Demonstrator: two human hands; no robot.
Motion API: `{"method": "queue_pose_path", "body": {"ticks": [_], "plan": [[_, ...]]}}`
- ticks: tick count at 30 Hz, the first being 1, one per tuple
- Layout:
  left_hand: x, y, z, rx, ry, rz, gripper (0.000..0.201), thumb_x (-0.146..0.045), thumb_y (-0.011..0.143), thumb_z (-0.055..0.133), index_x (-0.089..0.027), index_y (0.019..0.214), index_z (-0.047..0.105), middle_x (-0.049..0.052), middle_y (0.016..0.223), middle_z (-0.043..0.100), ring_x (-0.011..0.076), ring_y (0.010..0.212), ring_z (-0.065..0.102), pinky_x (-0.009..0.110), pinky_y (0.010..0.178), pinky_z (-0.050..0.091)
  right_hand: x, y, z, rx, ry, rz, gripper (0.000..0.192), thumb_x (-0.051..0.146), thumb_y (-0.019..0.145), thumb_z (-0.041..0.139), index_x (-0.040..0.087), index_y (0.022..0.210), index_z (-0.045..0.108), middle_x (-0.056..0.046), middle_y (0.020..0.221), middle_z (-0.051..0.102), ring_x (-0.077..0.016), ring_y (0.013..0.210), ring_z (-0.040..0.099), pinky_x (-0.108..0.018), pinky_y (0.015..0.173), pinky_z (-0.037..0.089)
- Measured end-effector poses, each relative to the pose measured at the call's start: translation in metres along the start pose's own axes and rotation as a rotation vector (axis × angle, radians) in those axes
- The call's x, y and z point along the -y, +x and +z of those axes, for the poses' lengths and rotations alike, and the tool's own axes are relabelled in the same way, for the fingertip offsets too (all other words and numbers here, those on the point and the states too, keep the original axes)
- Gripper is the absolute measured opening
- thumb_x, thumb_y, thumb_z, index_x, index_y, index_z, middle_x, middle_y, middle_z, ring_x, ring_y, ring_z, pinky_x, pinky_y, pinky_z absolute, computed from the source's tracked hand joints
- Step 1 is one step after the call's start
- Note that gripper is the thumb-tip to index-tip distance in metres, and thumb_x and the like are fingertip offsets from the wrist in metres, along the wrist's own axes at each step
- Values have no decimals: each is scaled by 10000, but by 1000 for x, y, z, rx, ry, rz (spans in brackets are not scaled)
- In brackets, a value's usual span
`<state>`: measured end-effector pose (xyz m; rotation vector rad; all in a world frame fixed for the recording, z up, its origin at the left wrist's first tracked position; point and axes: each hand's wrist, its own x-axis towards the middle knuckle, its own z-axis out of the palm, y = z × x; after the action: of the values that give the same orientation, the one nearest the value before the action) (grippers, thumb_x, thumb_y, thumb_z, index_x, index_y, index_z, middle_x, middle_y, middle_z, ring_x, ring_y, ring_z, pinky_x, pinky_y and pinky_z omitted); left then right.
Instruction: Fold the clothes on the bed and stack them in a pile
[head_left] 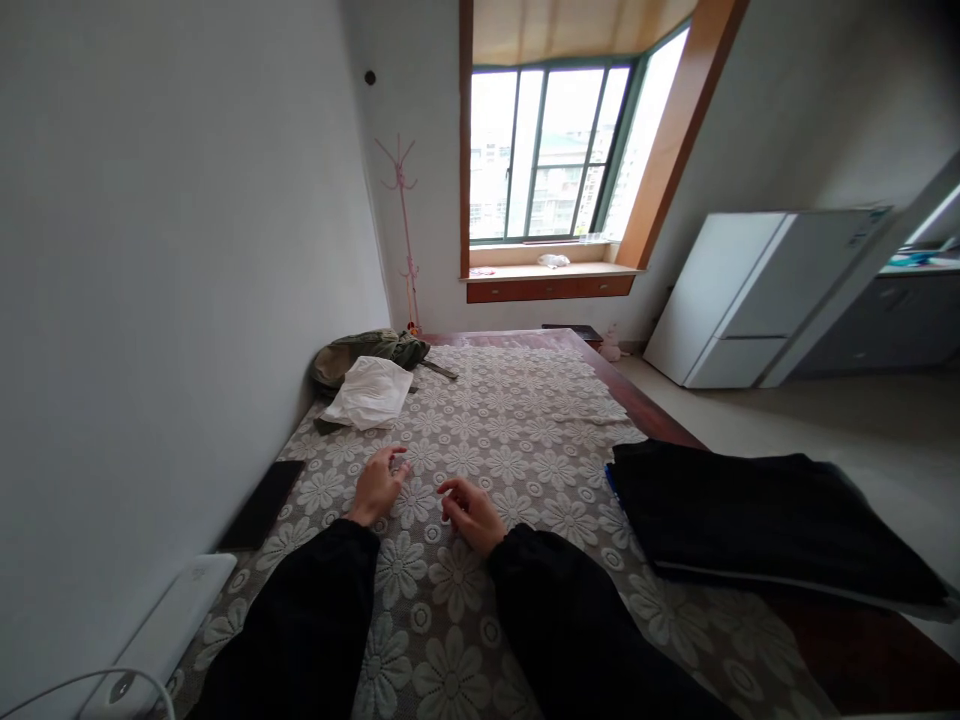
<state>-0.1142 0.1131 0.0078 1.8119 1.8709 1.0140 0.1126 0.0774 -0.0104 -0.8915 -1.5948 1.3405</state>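
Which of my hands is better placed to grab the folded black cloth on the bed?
Probably the right hand: it lies on the floral cover nearer the black cloth at the right edge. The left hand is farther off, toward the wall.

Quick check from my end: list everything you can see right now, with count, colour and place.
floral cover: one, beige with white flowers, spread over the bed
white cloth: one, white, far left of the cover
green bag: one, olive, behind the white cloth by the wall
black fabric: one folded stack, black, right edge of the bed
dark flat item: one, black, left edge by the wall
white device: one, white, near left corner
coat stand: one, pink, room corner
fridge: one, white, right of the window
left hand: empty, fingers curled, over the cover
right hand: empty, fingers curled, over the cover
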Motion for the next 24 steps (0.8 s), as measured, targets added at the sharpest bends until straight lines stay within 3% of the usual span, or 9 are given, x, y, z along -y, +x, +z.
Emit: {"method": "queue_pose_path", "body": {"ticks": [4,7,12,15,17,19,22,24], "plan": [[5,53,-13,-66,211,50,409,-292,862,643,-183,1256,639,170,1371,627,336,1320,507,453,1144,340,-2,2,1,12,-13,-9,179,406,886,628,247,968,630,52,645,624,-110,475,535,-240,471,431],[7,82,-17,-105,365,11,454,-320,845,692,-171,1271,639,197,1425,585,385,1366,424,512,1153,290,-3,3,1,6,-31,-13,162,386,887,630,245,967,636,51,644,628,-107,475,540,-238,478,428],[7,110,-21,-206,385,-48,261,-336,921,619,-146,1086,688,187,1185,686,416,1247,475,545,1025,356,-7,4,-2,-6,1,-3,166,396,886,631,242,949,641,53,636,623,-96,454,527,-227,458,419],[-9,110,-29,-261,356,-42,297,-371,983,525,-147,1113,670,173,1147,694,401,1220,506,527,998,375,-9,9,-4,-32,75,29,240,454,862,655,245,975,628,45,659,622,-106,477,532,-213,417,398],[-30,88,-34,-271,342,11,332,-395,1000,486,-174,1166,670,169,1174,692,380,1222,532,524,1052,352,-6,13,-6,-81,159,54,366,526,817,697,260,1050,603,30,738,644,-128,540,570,-210,403,409],[-57,45,-37,-223,283,122,360,-436,999,482,-202,1180,688,156,1131,711,364,1197,573,511,1098,335,1,16,-10,-119,271,93,527,614,773,716,297,1164,561,2,891,682,-155,655,636,-241,458,494],[-95,-44,-37,71,59,283,355,-515,954,567,-271,1153,730,120,1109,744,328,1094,646,433,1013,442,12,12,-20,-56,422,208,622,754,806,583,306,1237,557,-61,1061,705,-214,822,698,-360,634,600],[-110,-98,-38,362,-81,390,359,-502,910,653,-322,1210,731,75,1147,759,291,1041,686,384,963,489,16,0,-32,-41,389,271,624,725,776,635,253,1183,616,-93,1024,723,-255,861,706,-407,712,603]]}}
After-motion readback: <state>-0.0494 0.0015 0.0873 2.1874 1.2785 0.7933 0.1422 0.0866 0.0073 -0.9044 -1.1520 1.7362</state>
